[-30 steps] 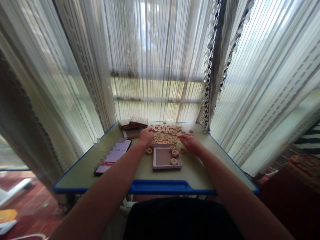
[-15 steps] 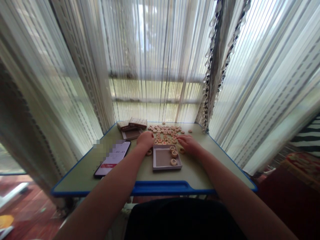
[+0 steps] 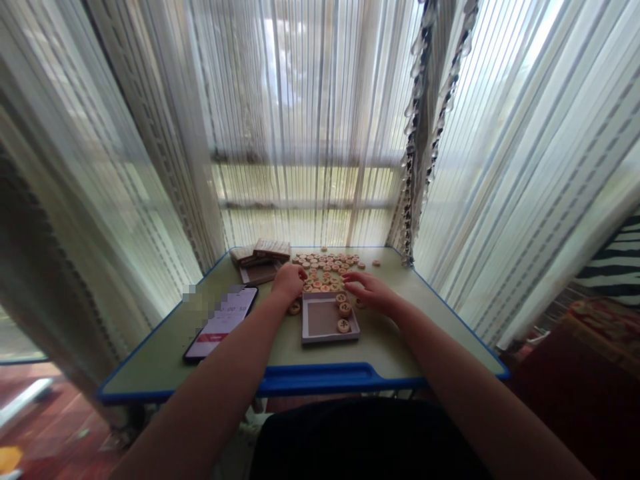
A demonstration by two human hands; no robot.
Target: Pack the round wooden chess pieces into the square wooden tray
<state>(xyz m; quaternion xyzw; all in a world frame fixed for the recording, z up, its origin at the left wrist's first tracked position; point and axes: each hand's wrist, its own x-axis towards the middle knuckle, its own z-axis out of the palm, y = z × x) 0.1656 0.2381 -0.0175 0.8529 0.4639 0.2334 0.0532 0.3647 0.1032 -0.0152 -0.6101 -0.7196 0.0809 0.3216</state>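
Observation:
Several round wooden Chinese chess pieces (image 3: 327,260) lie spread over the far half of the table, some with red characters and some with dark ones. At their left edge, my left hand (image 3: 289,281) has its fingers curled; whatever is between them is hidden. On the opposite side my right hand (image 3: 371,291) reaches in with fingers stretched and apart, their tips close to the pieces. Between my forearms stands a shallow open box (image 3: 320,320), with three dark-lettered pieces (image 3: 343,326) along its right side. One loose piece (image 3: 294,308) rests beside the box, below my left hand.
A phone (image 3: 223,323) showing a timer lies on the left of the table (image 3: 420,333). Stacked flat boxes (image 3: 270,249) sit at the back left. A blue tray groove (image 3: 320,377) runs along the front edge. Curtains (image 3: 310,133) hang behind the table.
My right hand has shifted left, nearer to the pieces, and its fingers have lifted and spread a little. My left hand's fingers have turned slightly near the same spot. The view has tilted slightly.

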